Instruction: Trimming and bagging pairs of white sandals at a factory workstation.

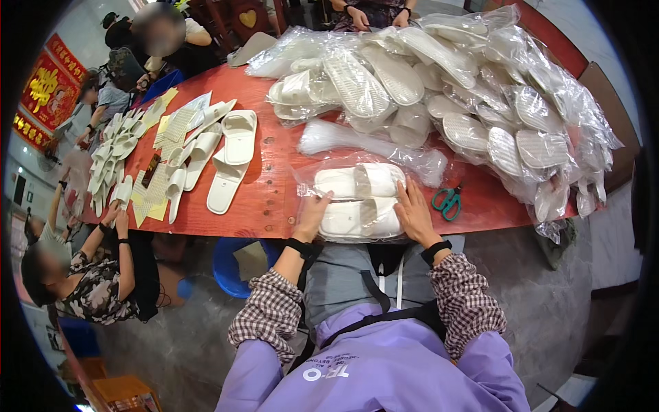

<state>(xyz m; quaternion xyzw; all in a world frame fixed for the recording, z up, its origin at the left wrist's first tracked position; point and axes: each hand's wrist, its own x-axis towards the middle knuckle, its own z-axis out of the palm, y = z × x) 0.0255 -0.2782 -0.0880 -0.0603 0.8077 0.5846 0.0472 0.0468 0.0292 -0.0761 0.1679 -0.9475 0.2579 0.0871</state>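
I see both hands at the near edge of the red table (274, 199), pressed flat with fingers spread against a clear plastic bag (357, 199) that holds a pair of white slippers (360, 206). My left hand (312, 216) lies against the bag's left end, and my right hand (414, 213) lies on its right end. Neither hand is closed around anything; they sit apart with the bag between them.

The bagged pair rests right at the table's front edge, directly in front of me. A pair of green-handled scissors (447, 201) lies just to the right of my right hand, not touching it. A bundle of clear bags (371, 145) lies just beyond the pair. Farther back and to the right, a large heap of bagged slippers (473, 89) covers the table. To the left, loose white slippers (230, 158) lie in rows, some on yellow paper sheets (152, 199). Another person (89, 275) sits at the table's left end.
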